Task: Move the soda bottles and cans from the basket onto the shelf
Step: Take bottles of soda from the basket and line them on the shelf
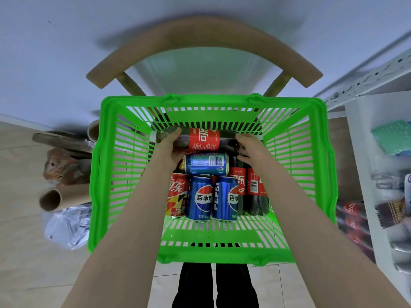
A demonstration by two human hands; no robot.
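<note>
Against the far wall of the green basket (pixel 101 174), a cola bottle (pixel 205 140) lies on its side, its long axis running left to right, white cap toward the basket's left wall. The basket rests on a wooden chair (pixel 200 38); the white shelf (pixel 364 174) stands just beside the basket's right wall. Below the bottle, nearer the basket's front wall, lie one sideways blue can (pixel 208 163), two Pepsi cans (pixel 201 197), a red cola can (pixel 176 194) and further cola bottles (pixel 253 190). Both forearms reach over the front wall, roughly parallel. The left hand (pixel 170 144) curls around the bottle's neck end; the right hand (pixel 250 147) curls around its base end. Both appear closed on it, neither nearer. Judged from this grip, the lift must carry the bottle rightward.
</note>
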